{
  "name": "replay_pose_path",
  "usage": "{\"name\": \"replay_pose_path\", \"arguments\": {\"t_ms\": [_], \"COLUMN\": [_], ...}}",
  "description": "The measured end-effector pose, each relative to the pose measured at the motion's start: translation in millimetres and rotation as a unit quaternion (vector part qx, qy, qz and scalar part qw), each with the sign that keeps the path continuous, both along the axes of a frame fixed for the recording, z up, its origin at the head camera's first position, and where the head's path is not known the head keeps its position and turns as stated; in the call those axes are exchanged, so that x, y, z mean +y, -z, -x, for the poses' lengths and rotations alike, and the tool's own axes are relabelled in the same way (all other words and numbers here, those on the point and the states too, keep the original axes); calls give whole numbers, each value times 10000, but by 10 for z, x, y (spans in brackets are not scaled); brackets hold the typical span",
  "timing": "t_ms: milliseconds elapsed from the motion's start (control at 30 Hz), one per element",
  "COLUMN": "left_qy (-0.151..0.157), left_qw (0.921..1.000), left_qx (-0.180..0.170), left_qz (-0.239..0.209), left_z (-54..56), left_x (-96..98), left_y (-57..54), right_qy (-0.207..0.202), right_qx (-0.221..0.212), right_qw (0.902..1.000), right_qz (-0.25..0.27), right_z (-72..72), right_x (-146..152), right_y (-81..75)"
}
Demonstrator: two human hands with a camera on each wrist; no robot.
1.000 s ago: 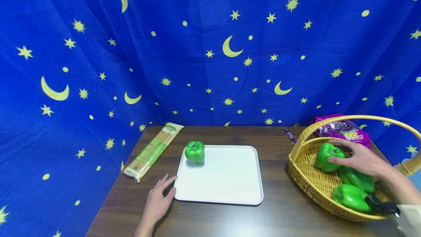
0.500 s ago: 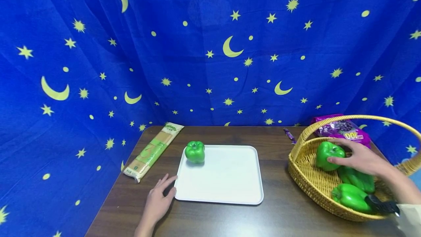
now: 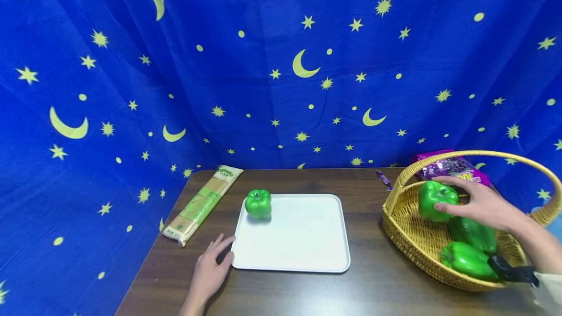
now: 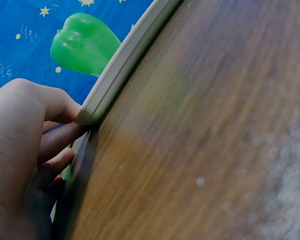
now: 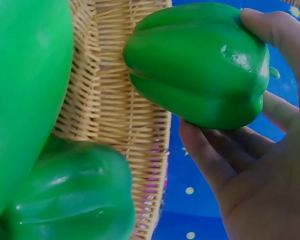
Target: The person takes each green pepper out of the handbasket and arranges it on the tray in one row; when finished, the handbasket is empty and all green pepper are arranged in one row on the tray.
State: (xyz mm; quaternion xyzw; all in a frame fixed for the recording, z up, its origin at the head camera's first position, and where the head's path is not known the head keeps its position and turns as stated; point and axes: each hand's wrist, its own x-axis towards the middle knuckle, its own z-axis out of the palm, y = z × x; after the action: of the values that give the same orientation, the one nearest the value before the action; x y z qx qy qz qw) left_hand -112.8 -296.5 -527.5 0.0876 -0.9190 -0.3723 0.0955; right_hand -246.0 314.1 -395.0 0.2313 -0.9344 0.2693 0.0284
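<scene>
My right hand (image 3: 487,206) grips a green bell pepper (image 3: 434,201) above the far part of the wicker basket (image 3: 410,245). In the right wrist view, thumb and fingers are round this bell pepper (image 5: 200,65), near the basket's woven wall (image 5: 115,75). Two more green bell peppers, a darker one (image 3: 474,234) and a brighter one (image 3: 467,260), lie inside the basket. At the left, my left hand (image 3: 208,272) touches the edge of a white tray (image 3: 291,238) with its fingertips. Another bell pepper (image 3: 258,204) sits in the tray's far left corner.
A long packet of what looks like noodles (image 3: 204,205) lies left of the tray. Behind the basket is a purple bag (image 3: 452,167), with a small purple wrapped piece (image 3: 384,179) beside it. The basket's handle (image 3: 478,154) arches over it. A blue star-patterned cloth (image 3: 263,62) hangs behind the table.
My right hand has raised the gripped bell pepper slightly within the basket. The head view has shifted a little. My left hand stays at the tray's edge.
</scene>
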Motion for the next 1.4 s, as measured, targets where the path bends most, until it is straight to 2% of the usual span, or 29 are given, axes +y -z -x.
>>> {"name": "replay_pose_path", "arguments": {"t_ms": [600,767,1000,1233,1400], "left_qy": [-30,-25,12,50,17], "left_qw": [10000,10000,10000,9999,10000], "left_qx": [-65,-32,-10,88,53], "left_qz": [13,-31,3,59,44], "left_z": [10,2,8,-12,-30], "left_x": [10,5,3,15,17], "left_y": [-39,-38,-43,-55,-38], "right_qy": [-285,-524,-762,-882,-1037], "right_qx": [212,204,158,463,378], "right_qw": [9994,9983,9968,9950,9938], "right_qz": [44,171,192,72,152], "right_z": [-221,-275,-331,-364,-354], "right_x": [-285,-417,-536,-653,-748], "right_y": [-263,-318,-362,-403,-386]}}
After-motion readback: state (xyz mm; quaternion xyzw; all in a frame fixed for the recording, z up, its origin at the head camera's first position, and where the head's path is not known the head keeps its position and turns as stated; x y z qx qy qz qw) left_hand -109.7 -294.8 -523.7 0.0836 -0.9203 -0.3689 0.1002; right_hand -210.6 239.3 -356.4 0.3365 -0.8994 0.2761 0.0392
